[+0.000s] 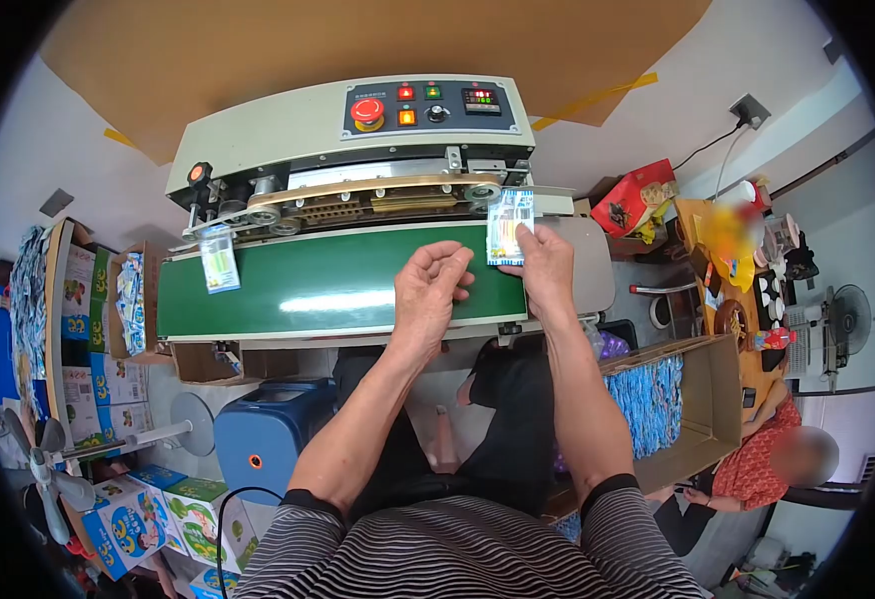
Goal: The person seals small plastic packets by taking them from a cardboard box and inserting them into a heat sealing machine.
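Note:
My right hand (pixel 545 268) pinches a small clear-fronted packet (pixel 508 215) with blue-and-white edges and coloured contents. That packet stands at the right end of the band sealer (pixel 288 145), its top beside the sealing belt. My left hand (pixel 429 290) hovers over the green conveyor belt (pixel 337 285), fingers curled with thumb and forefinger together, and nothing shows in it. A second, similar packet (pixel 220 260) is at the left end of the conveyor, its top close to the sealer's outlet. The control panel (pixel 427 108) has lit buttons and a lit display.
At my right is a cardboard box (pixel 709 399) filled with blue packets (pixel 647 404). A smaller box (pixel 130 299) of packets stands left. A blue stool (pixel 268 429) and a fan (pixel 58 469) are lower left. A person in red (pixel 757 454) sits lower right.

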`<state>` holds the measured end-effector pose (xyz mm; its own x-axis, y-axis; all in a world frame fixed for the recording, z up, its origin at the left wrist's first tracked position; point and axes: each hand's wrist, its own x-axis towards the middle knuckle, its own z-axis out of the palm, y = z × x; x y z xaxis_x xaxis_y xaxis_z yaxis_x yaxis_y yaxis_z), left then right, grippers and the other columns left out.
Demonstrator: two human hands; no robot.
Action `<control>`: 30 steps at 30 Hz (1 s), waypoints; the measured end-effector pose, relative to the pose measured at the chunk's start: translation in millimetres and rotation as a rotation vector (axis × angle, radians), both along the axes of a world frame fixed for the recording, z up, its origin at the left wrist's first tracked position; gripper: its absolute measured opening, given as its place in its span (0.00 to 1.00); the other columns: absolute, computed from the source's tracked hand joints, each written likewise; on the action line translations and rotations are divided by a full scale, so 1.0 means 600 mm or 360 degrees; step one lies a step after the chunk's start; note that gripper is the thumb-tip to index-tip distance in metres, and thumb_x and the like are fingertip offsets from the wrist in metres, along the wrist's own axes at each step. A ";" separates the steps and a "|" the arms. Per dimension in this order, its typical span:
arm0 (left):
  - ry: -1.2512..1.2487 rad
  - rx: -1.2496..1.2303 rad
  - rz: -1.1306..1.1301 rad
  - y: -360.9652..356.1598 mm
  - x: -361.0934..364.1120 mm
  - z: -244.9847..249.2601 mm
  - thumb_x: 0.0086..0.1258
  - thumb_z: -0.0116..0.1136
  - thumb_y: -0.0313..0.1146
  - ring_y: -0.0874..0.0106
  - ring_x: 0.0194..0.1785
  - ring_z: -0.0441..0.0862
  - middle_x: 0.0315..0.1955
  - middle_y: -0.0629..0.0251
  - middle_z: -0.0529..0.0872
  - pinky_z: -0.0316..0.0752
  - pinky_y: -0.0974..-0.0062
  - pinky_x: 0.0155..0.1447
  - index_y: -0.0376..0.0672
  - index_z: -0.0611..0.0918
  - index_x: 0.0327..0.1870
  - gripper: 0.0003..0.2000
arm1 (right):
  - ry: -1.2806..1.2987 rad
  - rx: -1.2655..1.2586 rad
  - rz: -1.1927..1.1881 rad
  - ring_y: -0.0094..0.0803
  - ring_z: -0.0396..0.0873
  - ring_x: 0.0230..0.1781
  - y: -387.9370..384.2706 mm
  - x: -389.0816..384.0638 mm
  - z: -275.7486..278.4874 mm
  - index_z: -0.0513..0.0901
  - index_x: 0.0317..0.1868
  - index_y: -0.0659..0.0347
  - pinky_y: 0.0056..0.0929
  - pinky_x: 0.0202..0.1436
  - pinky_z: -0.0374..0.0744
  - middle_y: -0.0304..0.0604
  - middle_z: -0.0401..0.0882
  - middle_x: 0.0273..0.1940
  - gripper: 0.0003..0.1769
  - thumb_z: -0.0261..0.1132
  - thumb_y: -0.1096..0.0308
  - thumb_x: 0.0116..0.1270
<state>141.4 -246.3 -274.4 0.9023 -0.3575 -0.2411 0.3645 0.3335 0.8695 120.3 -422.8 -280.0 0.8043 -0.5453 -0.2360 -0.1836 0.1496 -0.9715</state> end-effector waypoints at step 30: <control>-0.0018 0.0225 -0.0641 -0.035 -0.244 -0.076 0.81 0.62 0.35 0.81 0.34 0.82 0.37 0.68 0.88 0.76 0.81 0.38 0.40 0.84 0.49 0.08 | 0.0307 -0.0993 -0.0346 0.30 0.89 0.39 -0.163 -0.514 0.030 0.85 0.53 0.70 0.30 0.43 0.86 0.45 0.89 0.41 0.14 0.65 0.67 0.78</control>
